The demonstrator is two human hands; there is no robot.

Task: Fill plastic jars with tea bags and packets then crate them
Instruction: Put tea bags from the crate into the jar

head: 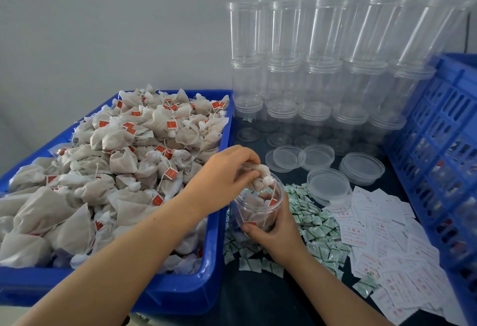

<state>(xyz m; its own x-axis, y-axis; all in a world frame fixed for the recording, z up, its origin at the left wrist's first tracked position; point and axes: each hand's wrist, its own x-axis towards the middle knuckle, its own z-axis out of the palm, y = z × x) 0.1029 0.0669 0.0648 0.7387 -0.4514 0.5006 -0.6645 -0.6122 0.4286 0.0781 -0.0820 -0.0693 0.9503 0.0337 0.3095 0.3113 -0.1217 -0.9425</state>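
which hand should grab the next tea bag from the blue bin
Left. The left hand is pushing a tea bag into the jar right beside the blue bin, so it is nearest the pile. The right hand grips the jar and should probably keep steadying it.

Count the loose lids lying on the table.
4: lid and lid behind the jar, lid beside the crate, lid nearest. Stacked ones may hide.
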